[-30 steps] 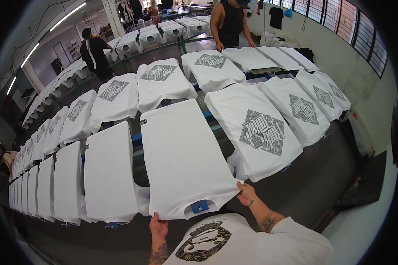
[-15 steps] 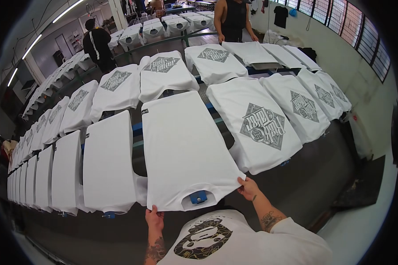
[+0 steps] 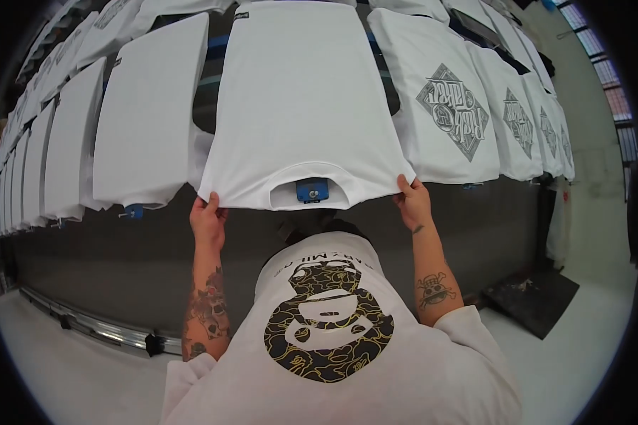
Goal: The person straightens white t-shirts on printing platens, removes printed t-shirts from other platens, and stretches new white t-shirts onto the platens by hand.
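Observation:
A plain white T-shirt [image 3: 301,99] lies stretched flat over a board in front of me, its neck opening toward my body. Inside the neckline a blue clamp [image 3: 312,190] with a metal bolt shows. My left hand [image 3: 209,216] pinches the shirt's near left corner between thumb and fingers. At the near right corner, my right hand [image 3: 412,202] grips the fabric the same way. Between the two hands the collar edge is pulled fairly straight. The board under the cloth is hidden.
To the left stand several boards with plain white shirts [image 3: 152,106]. On the right are white shirts with a grey diamond print [image 3: 452,112]. A dark panel [image 3: 532,301] lies low at the right, and a metal rail [image 3: 106,329] runs along the floor at the left.
My view has tilted down, so the far rows and the other people have left the frame. Both hands still hold the shirt's corners, and the near edge looks straighter across.

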{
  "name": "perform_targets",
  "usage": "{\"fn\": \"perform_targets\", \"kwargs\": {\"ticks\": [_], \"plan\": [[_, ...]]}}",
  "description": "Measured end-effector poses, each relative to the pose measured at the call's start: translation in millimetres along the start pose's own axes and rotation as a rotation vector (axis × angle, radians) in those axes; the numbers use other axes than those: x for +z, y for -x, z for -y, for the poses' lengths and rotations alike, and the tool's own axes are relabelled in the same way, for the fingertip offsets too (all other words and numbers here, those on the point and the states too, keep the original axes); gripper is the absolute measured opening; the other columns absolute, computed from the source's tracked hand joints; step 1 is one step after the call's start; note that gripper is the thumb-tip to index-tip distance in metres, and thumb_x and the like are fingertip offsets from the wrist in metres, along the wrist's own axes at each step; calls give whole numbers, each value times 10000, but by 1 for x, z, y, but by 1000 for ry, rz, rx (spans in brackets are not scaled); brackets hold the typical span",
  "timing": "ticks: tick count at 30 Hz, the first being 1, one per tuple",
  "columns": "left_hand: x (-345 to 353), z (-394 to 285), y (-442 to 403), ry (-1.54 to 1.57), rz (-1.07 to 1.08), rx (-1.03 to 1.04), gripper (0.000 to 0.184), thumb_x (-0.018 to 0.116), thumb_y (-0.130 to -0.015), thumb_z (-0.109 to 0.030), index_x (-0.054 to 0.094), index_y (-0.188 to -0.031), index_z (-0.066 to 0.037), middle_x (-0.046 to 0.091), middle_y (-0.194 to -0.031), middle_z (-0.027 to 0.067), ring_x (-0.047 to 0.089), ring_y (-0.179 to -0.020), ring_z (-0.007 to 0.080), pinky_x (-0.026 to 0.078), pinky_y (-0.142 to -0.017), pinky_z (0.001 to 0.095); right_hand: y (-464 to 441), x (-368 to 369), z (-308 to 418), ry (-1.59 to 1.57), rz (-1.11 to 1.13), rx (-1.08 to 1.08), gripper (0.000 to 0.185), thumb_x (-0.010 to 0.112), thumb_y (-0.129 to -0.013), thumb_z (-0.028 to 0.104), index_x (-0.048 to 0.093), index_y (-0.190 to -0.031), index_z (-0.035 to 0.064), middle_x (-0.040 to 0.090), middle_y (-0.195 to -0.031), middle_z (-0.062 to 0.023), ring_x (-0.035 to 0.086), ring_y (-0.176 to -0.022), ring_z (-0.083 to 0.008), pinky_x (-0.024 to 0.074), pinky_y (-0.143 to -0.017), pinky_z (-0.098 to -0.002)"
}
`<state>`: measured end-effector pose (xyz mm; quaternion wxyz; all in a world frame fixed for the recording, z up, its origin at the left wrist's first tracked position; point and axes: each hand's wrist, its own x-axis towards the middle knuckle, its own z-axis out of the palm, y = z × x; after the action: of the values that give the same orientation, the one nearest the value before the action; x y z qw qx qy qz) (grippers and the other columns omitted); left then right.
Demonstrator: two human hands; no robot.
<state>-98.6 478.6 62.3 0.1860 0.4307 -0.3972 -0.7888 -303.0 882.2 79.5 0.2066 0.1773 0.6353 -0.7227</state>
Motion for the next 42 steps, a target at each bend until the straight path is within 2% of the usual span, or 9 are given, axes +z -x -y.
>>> {"fn": "perform_targets", "kwargs": {"ticks": [12,16,18,20,23,27,33,37,42], "plan": [[-7,24,-25,-237,-76,36,197,656,-921,-169,600,-1080,-66,632,-924,-9,562,-764,67,451,-635,231,-5,2,-14,129,-57,35,214,688,-908,264,641,-992,73,601,-818,25,514,-653,-73,430,-583,-245],[10,34,-31,-584,-497,263,249,694,-879,-179,577,-1030,-18,599,-890,50,526,-736,130,457,-662,276,-19,-2,-30,452,-173,-68,228,696,-893,251,613,-887,39,600,-754,-11,532,-610,-103,459,-572,-276],[28,24,-9,-774,-376,763,257,701,-865,-180,579,-1029,-24,574,-969,87,536,-796,177,470,-707,306,1,11,-14,861,-287,-390,240,698,-873,226,596,-880,9,591,-724,-58,564,-621,-145,483,-609,-304],[62,10,18,-1090,26,912,349,718,-802,-142,564,-1099,-42,545,-1100,116,551,-961,266,457,-829,378,9,32,-6,883,-160,-598,230,696,-868,226,596,-884,20,591,-746,-75,578,-621,-171,483,-602,-310],[112,6,34,-1434,465,1105,553,693,-749,-116,528,-1276,-103,517,-1263,113,468,-1195,300,374,-980,440,15,84,11,1063,193,-957,206,707,-830,202,631,-957,59,610,-905,-111,599,-890,-300,492,-751,-394],[133,25,11,-1624,570,1319,486,597,-782,-78,562,-1265,-123,539,-1291,70,467,-1229,265,358,-1012,432,6,138,4,1274,468,-1064,418,709,-801,287,603,-1166,112,564,-1128,-96,494,-1116,-306,416,-923,-432],[136,27,1,-1352,531,1205,302,602,-790,-38,646,-1083,-93,644,-1175,42,574,-1133,241,411,-979,417,-2,145,2,1429,473,-1033,338,642,-831,209,613,-1153,111,570,-1092,-90,508,-1076,-284,405,-927,-412],[131,30,1,-1384,553,1186,291,600,-804,-31,642,-1087,-83,640,-1209,58,563,-1169,261,418,-1000,444,-3,138,-4,1488,456,-1145,276,526,-857,113,645,-1104,90,590,-1037,-90,533,-1036,-274,422,-908,-396],[126,30,10,-1545,608,1103,325,597,-850,-99,623,-1174,-87,587,-1304,64,486,-1276,261,339,-1088,461,1,133,-5,1491,520,-1148,320,549,-830,65,614,-1144,52,585,-1017,-103,532,-1017,-287,431,-908,-405]]}}
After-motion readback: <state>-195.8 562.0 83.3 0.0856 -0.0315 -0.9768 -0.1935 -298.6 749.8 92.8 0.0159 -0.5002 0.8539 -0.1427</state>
